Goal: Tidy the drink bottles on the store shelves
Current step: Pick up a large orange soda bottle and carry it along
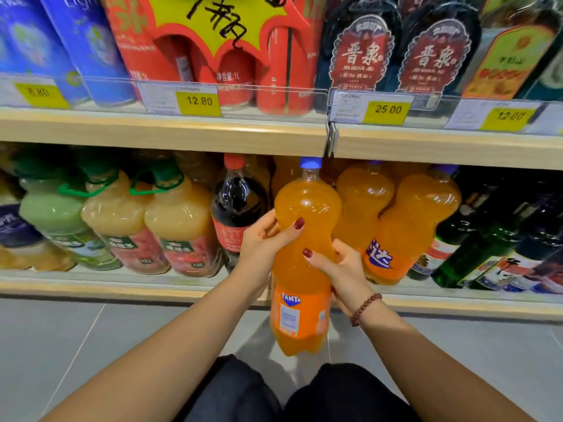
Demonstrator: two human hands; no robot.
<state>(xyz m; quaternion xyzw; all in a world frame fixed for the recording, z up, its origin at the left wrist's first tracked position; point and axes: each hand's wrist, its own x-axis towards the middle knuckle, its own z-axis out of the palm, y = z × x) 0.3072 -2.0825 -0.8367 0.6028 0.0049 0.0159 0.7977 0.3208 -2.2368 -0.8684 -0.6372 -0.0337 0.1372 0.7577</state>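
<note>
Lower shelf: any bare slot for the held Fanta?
One likely gap: behind the held orange Fanta bottle, between the dark cola bottle and the shelved orange soda bottles, depth hidden. The juice jugs left and the green glass bottles right stand packed.

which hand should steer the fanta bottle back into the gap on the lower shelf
Probably the left hand: it grips the Fanta bottle higher up, on the side of the gap beside the cola bottle. The right hand holds lower, supporting the weight.
</note>
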